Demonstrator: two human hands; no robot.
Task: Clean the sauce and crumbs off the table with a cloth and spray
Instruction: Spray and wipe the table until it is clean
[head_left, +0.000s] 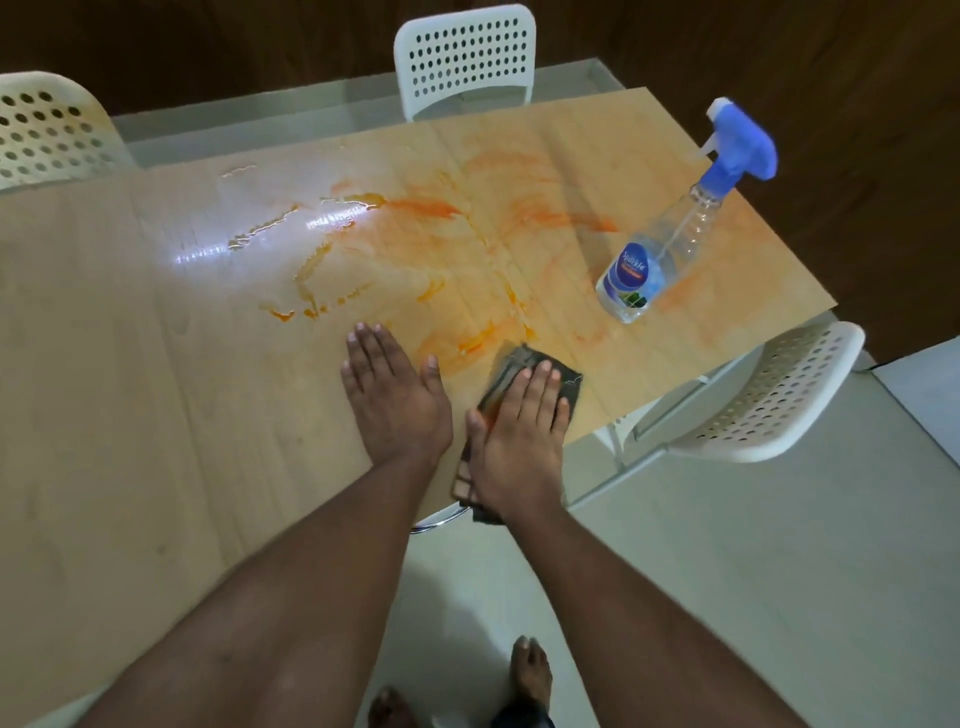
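Fingers (540, 379) of the right hand (514, 441) lie flat, pressing a dark folded cloth (524, 410) at the surface (130, 389) edge; left hand (395, 395) flat just beside it. Orange sauce smears (431, 208) beyond the cloth; spray bottle (670, 244) stands farther off.

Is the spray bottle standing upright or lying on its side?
Upright. The spray bottle stands on its base on the table, its blue trigger head on top, and no hand touches it.

Table (130, 364): pale wood, orange sauce (431, 208) smears. Cloth (519, 364): dark grey-brown. Bottle (670, 244): clear, blue trigger. Chairs (465, 57): white, perforated.
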